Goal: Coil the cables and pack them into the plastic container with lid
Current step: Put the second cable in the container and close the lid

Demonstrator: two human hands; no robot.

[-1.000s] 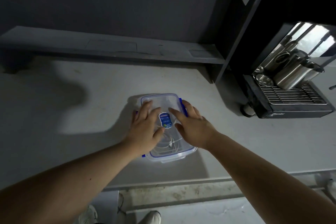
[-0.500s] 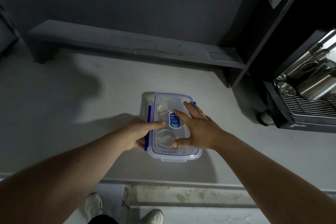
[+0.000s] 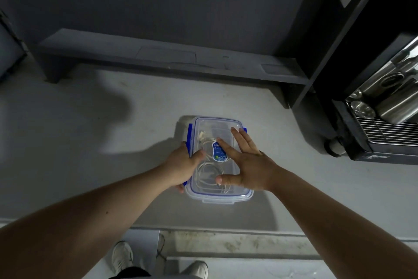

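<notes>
A clear plastic container (image 3: 214,197) with a blue-trimmed lid (image 3: 217,123) rests on the grey counter, a blue label (image 3: 219,152) at its centre. White coiled cables (image 3: 207,175) show through the lid. My left hand (image 3: 183,166) grips the container's left side at the blue side clip (image 3: 190,134), thumb on top of the lid. My right hand (image 3: 246,165) lies flat on the lid with fingers spread, pressing down and holding nothing.
A low dark shelf (image 3: 158,61) runs along the wall behind. At the right stands a black machine (image 3: 366,143) with a wire drip grate and steel jugs (image 3: 398,102). The counter's front edge (image 3: 226,232) is near my shoes (image 3: 122,258).
My left hand slid off the lid top to the container's left side and clip. My right hand stays flat on the lid. The view shifted slightly.
</notes>
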